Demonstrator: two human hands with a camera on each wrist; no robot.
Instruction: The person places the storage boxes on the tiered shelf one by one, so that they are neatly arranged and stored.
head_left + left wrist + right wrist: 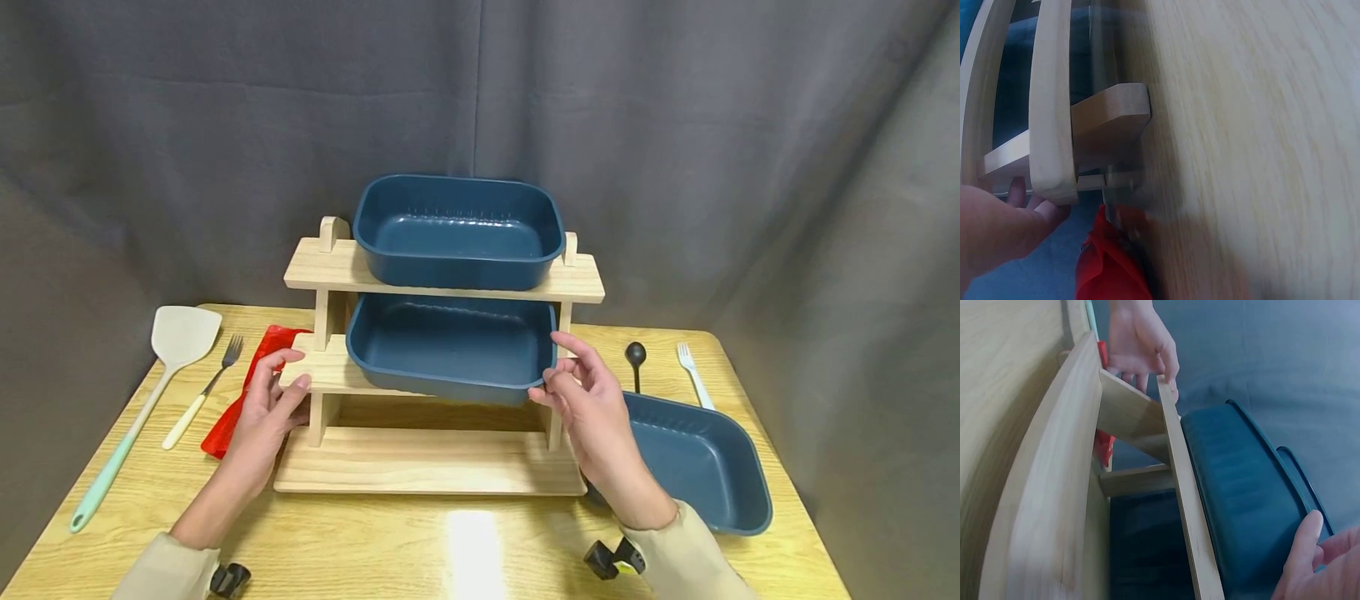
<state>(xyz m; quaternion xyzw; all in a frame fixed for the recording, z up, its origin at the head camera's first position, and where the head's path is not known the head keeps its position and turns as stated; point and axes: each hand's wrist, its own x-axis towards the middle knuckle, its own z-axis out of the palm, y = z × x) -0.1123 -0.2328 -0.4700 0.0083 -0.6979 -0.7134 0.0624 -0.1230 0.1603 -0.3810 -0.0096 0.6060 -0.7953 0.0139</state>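
A three-tier wooden rack stands on the table, with one dark blue plastic bin on its top shelf and another blue bin on the middle shelf. My left hand grips the left end of the middle shelf, thumb at the front edge. At the other side, my right hand pinches the front right corner of the middle bin. The right wrist view shows the thumb against that bin's outer wall, near the rim. The bottom shelf carries nothing on its visible part.
A third blue bin sits right of the rack, near a black spoon and a white fork. On the left lie a white turner, a fork with a cream handle and a red packet. A grey curtain hangs behind.
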